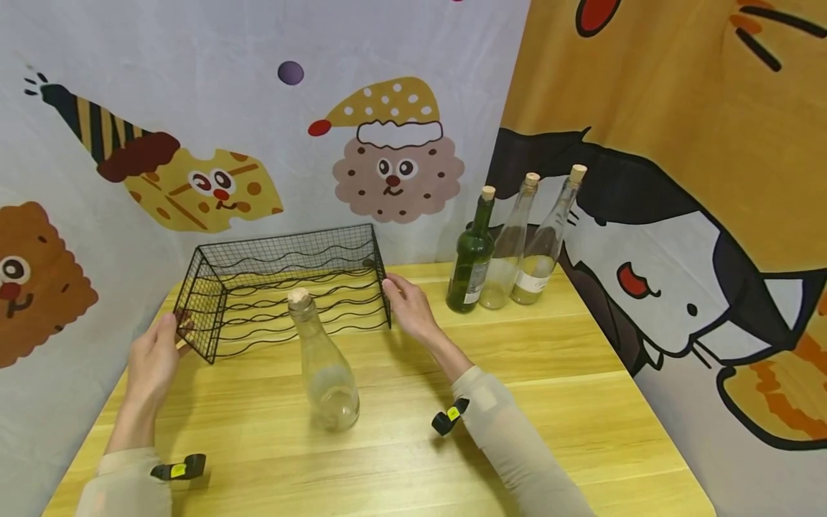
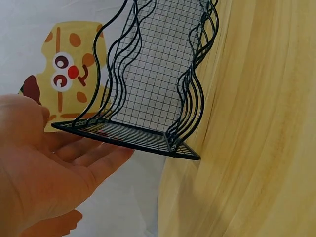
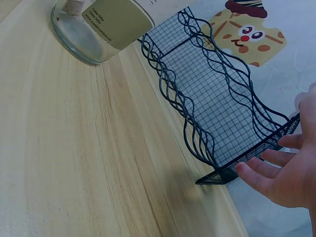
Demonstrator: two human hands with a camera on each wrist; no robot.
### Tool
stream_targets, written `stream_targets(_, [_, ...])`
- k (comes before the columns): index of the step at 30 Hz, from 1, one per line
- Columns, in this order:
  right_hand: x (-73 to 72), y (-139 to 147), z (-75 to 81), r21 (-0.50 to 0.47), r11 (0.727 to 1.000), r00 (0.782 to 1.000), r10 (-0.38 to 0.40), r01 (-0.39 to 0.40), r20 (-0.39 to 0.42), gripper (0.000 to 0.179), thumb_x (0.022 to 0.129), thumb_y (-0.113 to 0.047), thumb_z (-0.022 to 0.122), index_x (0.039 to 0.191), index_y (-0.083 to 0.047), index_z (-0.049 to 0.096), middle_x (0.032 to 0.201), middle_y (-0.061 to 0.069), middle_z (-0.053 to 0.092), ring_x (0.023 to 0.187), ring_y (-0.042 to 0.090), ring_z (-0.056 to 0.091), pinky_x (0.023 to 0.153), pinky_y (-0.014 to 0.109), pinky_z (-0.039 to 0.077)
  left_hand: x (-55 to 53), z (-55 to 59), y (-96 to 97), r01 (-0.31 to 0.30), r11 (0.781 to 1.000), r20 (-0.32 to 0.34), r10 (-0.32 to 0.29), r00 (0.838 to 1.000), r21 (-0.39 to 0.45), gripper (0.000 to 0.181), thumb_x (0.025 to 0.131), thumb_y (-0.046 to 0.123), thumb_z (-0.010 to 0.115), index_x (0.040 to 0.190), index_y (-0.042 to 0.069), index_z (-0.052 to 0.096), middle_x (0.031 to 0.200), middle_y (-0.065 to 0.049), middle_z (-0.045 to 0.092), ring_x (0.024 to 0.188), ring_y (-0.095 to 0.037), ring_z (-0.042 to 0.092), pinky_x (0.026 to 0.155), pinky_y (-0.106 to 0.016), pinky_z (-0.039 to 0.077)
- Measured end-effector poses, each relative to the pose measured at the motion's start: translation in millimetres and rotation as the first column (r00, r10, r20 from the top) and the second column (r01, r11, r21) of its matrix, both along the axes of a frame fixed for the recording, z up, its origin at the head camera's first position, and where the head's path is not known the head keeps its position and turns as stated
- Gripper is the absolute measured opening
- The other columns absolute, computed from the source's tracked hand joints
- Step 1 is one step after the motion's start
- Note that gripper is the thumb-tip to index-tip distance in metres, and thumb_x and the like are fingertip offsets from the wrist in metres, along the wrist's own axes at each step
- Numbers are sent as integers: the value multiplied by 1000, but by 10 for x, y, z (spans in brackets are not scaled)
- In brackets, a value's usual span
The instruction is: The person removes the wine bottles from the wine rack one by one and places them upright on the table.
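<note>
A black wire wine rack [image 1: 291, 287] with mesh panels and wavy wires is near the back left of the table. My left hand [image 1: 152, 355] holds its left end, with fingers [image 2: 106, 158] along the outside of the mesh panel. At the opposite end my right hand [image 1: 410, 309] holds the other panel, its fingers [image 3: 261, 175] against the outer face. A clear glass bottle [image 1: 329, 380] with a cork stands upright in front of the rack, between my forearms, and neither hand touches it. Whether the rack's base touches the table is unclear.
A green bottle [image 1: 472, 266] and two clear bottles, one nearer [image 1: 507, 266] and one farther right [image 1: 543, 255], stand corked at the back right. The wooden table [image 1: 400, 459] meets cartoon-printed cloth walls [image 1: 245, 93] at the back and sides.
</note>
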State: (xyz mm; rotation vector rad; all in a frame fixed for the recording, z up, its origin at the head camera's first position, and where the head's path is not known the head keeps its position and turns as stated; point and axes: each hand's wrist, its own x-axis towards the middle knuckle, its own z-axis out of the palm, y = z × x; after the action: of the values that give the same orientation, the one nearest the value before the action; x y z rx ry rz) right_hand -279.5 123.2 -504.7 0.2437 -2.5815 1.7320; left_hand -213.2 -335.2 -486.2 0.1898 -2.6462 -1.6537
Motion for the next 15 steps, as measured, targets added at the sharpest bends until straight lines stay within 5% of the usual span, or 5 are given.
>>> stream_targets(6, [5,-7,-2,4,1000,1000,-3,3,5,64,121,-57,43,171,-18,51,169,17,59,132,48,74,117,62,61,-37,-8,11,-29,999,0,29,1000,43,77,122,53,22,175,-1,33,191,-17,8,177,-42,12,87,2,54])
stream_targets(15, [5,-3,11,16,1000,1000,-18,18,4,64,121,-58,43,170,-18,52,166,17,62,125,48,76,116,62,61,-81,0,6,-30,997,40,27,999,69,78,122,54,20,179,3,16,191,-18,8,176,-43,15,91,-1,57])
